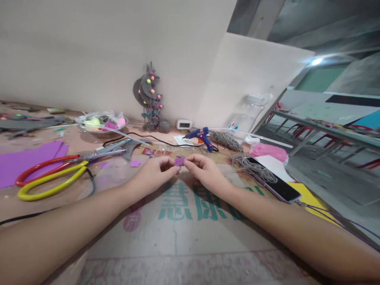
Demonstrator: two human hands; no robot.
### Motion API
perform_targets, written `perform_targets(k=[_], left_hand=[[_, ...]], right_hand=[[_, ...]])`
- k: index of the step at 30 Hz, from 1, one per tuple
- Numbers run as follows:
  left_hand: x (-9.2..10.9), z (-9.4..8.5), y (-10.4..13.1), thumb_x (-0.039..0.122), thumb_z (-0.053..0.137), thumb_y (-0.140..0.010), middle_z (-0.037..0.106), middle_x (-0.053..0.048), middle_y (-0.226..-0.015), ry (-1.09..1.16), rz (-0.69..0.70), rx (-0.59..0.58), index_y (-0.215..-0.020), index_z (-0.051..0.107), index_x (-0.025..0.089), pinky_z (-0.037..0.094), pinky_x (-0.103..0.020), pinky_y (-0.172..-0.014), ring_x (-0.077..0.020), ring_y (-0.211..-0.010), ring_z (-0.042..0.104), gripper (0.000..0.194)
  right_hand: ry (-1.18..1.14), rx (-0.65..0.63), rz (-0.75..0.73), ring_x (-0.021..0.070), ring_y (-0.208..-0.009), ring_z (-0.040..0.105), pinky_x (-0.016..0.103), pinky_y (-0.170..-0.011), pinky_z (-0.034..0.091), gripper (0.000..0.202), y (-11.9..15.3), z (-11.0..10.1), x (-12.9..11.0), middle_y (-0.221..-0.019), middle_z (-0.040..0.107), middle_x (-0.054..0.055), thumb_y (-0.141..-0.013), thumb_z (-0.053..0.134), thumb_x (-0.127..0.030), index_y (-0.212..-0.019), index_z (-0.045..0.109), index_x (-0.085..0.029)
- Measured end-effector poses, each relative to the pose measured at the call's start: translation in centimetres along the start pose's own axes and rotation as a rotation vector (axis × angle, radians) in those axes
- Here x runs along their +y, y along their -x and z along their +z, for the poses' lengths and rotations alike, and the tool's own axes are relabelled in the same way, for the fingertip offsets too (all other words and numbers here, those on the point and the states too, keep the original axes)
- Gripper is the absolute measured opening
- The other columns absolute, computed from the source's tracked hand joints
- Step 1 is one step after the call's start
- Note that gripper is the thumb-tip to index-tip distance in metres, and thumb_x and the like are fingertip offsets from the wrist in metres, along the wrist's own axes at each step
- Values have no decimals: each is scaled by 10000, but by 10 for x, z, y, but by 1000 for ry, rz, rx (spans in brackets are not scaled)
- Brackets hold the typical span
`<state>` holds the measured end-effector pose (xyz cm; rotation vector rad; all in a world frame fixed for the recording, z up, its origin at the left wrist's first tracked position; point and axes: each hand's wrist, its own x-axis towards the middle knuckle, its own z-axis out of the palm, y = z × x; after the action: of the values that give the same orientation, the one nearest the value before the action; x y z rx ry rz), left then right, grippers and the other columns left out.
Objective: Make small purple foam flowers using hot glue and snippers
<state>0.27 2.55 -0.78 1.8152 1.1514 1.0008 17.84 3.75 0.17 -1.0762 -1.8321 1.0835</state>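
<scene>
Between the fingertips of both hands is a small purple flower cut-out (179, 161). My left hand (162, 169) pinches its left side with thumb and forefinger. From the right, my right hand (202, 168) pinches the other edge. Both hands are above a printed cardboard sheet (178, 245). Another flat purple flower (135, 163) lies left of my left hand. Just beyond the hands stands a blue glue gun (200, 136), its nozzle pointing left over a white paper scrap (181, 141).
Scissors with red and yellow handles (53, 174) lie on the left by purple foam sheets (29, 160). A bowl of trinkets (102, 122), a grey moon ornament (149, 95) and a small clock (184, 124) line the wall. Grey cord (255, 168) lies over a phone (285, 188) at right.
</scene>
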Motion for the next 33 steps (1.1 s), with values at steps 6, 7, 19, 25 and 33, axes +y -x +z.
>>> perform_targets(k=[6,7,19,25,33], left_hand=[[-1,1,1,324,518,-757,584,2,-650,24,-7,-31,-749,585,165,386,-222,-534,-128,-585,519,173],[-1,1,1,326,523,-756,580,4,-666,18,-6,-29,-774,587,165,385,-221,-536,-126,-592,514,175],[3,-1,2,314,466,-800,575,6,-690,-86,31,23,-742,553,164,387,-235,-593,-133,-644,516,183],[-4,-3,-2,318,462,-802,576,3,-677,-114,27,81,-727,552,164,398,-247,-600,-139,-647,529,193],[-3,-3,0,310,457,-805,570,16,-660,-133,24,75,-723,532,172,376,-236,-562,-124,-601,506,177]], right_hand=[[58,3,-16,59,-488,335,189,-440,253,234,-1,-1,3,-644,487,-36,-804,517,-390,-811,564,-161],[67,7,-12,59,-479,326,189,-436,249,240,-1,-1,3,-627,474,-41,-806,514,-398,-816,563,-162],[86,-2,-23,61,-470,313,192,-439,249,246,-1,-1,5,-585,445,-49,-817,506,-399,-828,561,-159],[292,10,-103,90,-558,427,216,-531,333,209,-1,-4,10,-665,540,-16,-834,496,-359,-834,582,-169],[478,22,-225,96,-583,475,219,-560,365,169,4,-6,6,-693,592,-12,-855,476,-305,-836,590,-182]])
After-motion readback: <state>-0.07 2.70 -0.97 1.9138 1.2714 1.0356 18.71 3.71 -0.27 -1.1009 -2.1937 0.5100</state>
